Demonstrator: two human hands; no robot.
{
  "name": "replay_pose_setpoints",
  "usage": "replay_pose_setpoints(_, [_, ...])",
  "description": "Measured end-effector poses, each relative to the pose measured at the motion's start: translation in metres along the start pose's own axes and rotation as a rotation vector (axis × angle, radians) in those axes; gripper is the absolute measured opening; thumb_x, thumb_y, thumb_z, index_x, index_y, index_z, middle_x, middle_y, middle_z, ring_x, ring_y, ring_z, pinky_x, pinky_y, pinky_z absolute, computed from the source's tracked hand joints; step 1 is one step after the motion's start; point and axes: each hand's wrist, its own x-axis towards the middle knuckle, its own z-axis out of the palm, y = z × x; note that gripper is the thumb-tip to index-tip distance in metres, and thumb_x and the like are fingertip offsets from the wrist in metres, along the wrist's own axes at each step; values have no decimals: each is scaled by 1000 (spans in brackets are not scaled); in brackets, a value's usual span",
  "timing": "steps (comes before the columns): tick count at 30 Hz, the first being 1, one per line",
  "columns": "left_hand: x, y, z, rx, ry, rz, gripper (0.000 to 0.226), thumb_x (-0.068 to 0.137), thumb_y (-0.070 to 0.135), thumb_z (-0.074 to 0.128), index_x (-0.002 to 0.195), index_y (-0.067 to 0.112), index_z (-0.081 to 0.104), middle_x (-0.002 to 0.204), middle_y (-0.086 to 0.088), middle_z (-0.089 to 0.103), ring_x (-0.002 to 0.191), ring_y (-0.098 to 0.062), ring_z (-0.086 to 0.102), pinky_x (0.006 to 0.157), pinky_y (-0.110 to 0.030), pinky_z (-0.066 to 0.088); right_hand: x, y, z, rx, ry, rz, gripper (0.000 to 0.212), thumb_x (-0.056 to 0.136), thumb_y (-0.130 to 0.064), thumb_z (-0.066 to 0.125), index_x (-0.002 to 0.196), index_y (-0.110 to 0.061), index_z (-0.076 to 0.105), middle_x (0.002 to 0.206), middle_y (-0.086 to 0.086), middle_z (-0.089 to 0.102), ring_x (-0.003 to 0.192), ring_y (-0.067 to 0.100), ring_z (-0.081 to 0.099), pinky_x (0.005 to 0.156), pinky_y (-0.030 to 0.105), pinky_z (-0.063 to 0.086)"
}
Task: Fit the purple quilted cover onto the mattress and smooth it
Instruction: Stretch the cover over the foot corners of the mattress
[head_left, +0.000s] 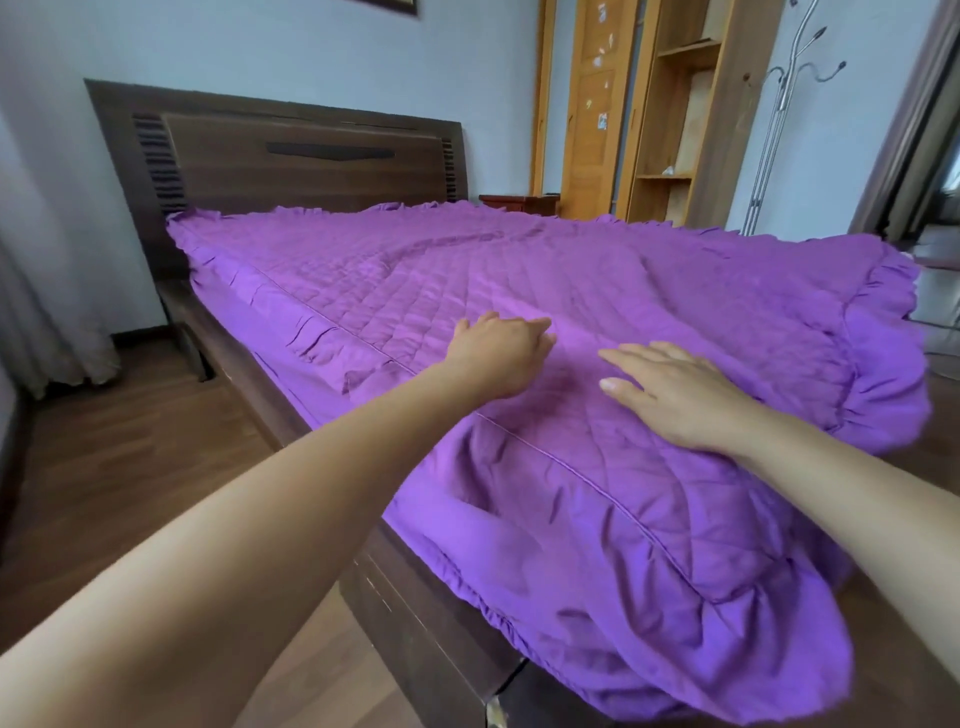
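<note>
Where the cover lies: purple quilted cover (597, 275) spread over the whole mattress, which is hidden beneath it; ruffled edge (878, 332) hanging down the sides.
Surface: creases run across the middle of the top, just beyond the hands.
Near corner: cloth loose and bunched, drooping over the corner of the dark bed frame (415, 613).
Left hand (501, 353): palm down on the quilted top near the left seam, fingers close together and reaching forward, thumb out to the left.
Right hand (680, 400): flat on the top just right of the left hand, not touching it; fingers straight and together, thumb spread.
Far left: dark wooden headboard (291, 150).
Far right: light wooden wardrobe (597, 114), metal coat stand (779, 104).
Left: wooden floor (130, 441), curtain (52, 312).
</note>
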Motion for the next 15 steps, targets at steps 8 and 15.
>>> replay_pose_setpoints(8, [47, 25, 33, -44, -251, 70, 50, 98, 52, 18, 146, 41, 15, 158, 6, 8, 145, -30, -1, 108, -67, 3, 27, 48, 18, 68, -213, 64, 61, 96, -53, 27, 148, -21, 25, 156, 4, 21, 142, 22, 23, 116, 38, 18])
replay_pose_setpoints(15, [108, 16, 55, -3, -324, 115, 58, 93, 61, 16, 147, 38, 15, 157, 4, 14, 144, -28, 11, 113, -58, 9, 78, 65, 8, 2, -66, 275, 63, 93, -63, 25, 146, -30, 22, 156, 9, 10, 136, 41, 24, 108, 48, 25])
